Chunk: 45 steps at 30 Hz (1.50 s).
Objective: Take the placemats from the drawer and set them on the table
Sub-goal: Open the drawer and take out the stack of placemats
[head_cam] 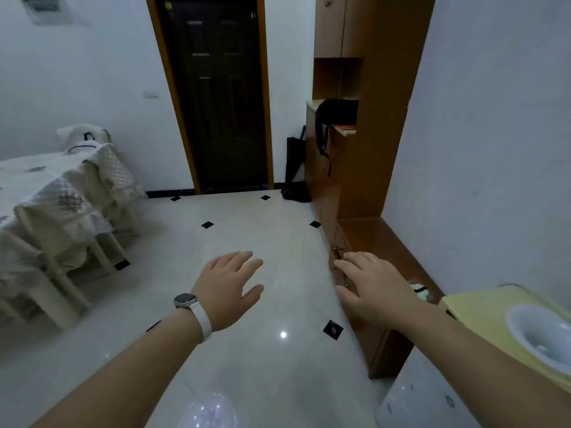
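Observation:
A low wooden cabinet runs along the right wall, and its drawer front with a small metal handle is closed. My right hand hovers with spread fingers over the front edge of that cabinet, fingertips just beside the handle. Over the floor, my left hand is stretched out flat with straight fingers, holding nothing; a white-strapped watch sits on its wrist. The table, covered in a quilted white cloth, stands at the left. No placemats are visible.
Chairs are pushed in under the table. A dark door faces me, and a tall wooden cupboard with a black bag stands at its right. A yellow-topped unit holding a white bowl sits at the lower right. Glossy tiled floor lies between.

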Motion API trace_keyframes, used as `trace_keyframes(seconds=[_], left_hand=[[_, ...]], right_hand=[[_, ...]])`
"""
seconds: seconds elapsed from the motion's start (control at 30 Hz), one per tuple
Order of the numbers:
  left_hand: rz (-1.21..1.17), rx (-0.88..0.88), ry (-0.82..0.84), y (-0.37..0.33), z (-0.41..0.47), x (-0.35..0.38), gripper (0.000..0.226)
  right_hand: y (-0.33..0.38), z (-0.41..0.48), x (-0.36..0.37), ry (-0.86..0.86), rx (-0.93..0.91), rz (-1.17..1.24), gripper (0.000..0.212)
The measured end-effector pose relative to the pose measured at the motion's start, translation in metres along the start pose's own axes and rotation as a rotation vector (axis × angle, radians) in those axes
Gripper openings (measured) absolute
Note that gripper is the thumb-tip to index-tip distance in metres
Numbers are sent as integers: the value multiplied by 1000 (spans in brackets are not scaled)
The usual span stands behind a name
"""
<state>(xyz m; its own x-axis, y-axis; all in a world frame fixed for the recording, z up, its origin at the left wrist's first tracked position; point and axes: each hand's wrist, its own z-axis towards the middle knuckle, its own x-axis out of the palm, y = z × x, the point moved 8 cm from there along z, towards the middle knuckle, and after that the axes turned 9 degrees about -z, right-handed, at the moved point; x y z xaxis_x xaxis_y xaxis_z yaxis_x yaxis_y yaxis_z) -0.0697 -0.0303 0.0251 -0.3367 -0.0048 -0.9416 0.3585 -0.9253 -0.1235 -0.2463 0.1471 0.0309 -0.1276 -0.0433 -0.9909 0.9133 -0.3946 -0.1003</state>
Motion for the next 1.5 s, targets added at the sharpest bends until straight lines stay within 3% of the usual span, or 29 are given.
trace_keyframes(seconds=[0.43, 0.67, 0.87, 1.13, 1.5], left_hand=[[-83, 36, -4, 217, 107, 38, 45], [-115, 112, 33, 266, 187, 67, 48], [-139, 159, 59, 286, 280, 120, 46], [-75, 164, 182, 317, 429, 198, 39], [-47, 261, 278, 322, 607, 270, 45]], right_hand=[[59, 216, 42, 37, 71, 2, 54], [55, 298, 66, 53, 83, -15, 54], [11, 370, 113, 77, 91, -46, 55], [-97, 506, 201, 192, 178, 128, 57], [-206, 626, 224, 213, 265, 181, 57]])
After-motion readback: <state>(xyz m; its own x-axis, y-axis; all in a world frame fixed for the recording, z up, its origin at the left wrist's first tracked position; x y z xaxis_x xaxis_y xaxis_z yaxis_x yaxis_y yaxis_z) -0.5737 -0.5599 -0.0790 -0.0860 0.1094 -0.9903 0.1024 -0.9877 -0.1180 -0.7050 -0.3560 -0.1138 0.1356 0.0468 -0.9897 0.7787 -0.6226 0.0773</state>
